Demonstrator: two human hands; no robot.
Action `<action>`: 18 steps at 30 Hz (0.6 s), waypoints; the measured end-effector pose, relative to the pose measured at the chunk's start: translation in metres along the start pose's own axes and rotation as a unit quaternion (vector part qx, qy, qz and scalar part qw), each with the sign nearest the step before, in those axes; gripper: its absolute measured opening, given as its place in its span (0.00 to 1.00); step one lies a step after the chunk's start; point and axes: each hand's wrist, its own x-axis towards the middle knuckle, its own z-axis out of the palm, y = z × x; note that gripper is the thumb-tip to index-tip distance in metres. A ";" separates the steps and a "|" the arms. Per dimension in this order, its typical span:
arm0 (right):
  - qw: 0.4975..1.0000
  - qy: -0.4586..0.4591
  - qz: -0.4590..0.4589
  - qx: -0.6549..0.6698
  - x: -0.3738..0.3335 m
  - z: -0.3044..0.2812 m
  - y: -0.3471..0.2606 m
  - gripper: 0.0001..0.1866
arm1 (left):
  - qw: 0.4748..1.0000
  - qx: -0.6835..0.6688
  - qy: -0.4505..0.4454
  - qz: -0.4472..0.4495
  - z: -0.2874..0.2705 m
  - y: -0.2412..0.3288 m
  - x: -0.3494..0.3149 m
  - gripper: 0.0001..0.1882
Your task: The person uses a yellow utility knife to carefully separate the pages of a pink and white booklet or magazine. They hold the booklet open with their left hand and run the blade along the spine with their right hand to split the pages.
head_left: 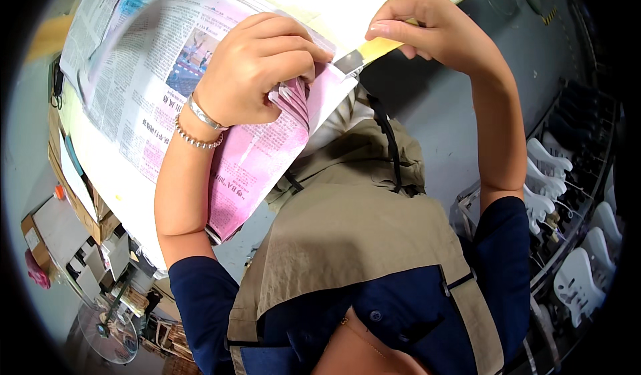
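My left hand (257,74) is closed on a crumpled, folded wad of pink-stained newspaper (292,102). It rests over the printed sheets, beside their edge. In my right hand (427,28) a scraper (380,46) with a yellow handle is pinched between thumb and fingers. Its grey metal blade (349,62) lies at a white edge just right of my left fingertips. Whether the blade touches that edge I cannot tell. Newspaper sheets (147,84) with pink and blue stains cover the work surface under and left of my left hand.
The pale table (127,198) extends left and behind. White guitar-body-shaped pieces (577,285) stand on a rack at the right. A fan (107,331) and stacked cartons (100,221) are at the lower left. Grey floor (441,101) shows beyond my apron (360,241).
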 end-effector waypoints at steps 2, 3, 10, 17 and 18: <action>1.000 -0.019 -0.007 0.005 0.007 0.007 0.002 0.13 | 1.000 -0.005 -0.003 -0.003 0.000 -0.001 0.000 0.12; 0.999 -0.021 0.012 0.021 0.008 0.012 0.000 0.13 | 1.000 -0.008 -0.006 -0.007 0.000 -0.001 -0.001 0.12; 0.999 0.003 0.011 0.044 -0.009 0.015 0.005 0.11 | 1.000 -0.020 -0.001 0.005 -0.003 -0.001 -0.001 0.12; 0.990 -0.009 0.047 0.135 -0.020 0.053 -0.012 0.09 | 0.992 -0.118 0.018 -0.043 0.000 -0.009 -0.006 0.10; 0.987 -0.013 0.054 0.153 -0.022 0.061 -0.015 0.08 | 0.986 -0.151 0.027 -0.064 0.000 -0.008 -0.008 0.09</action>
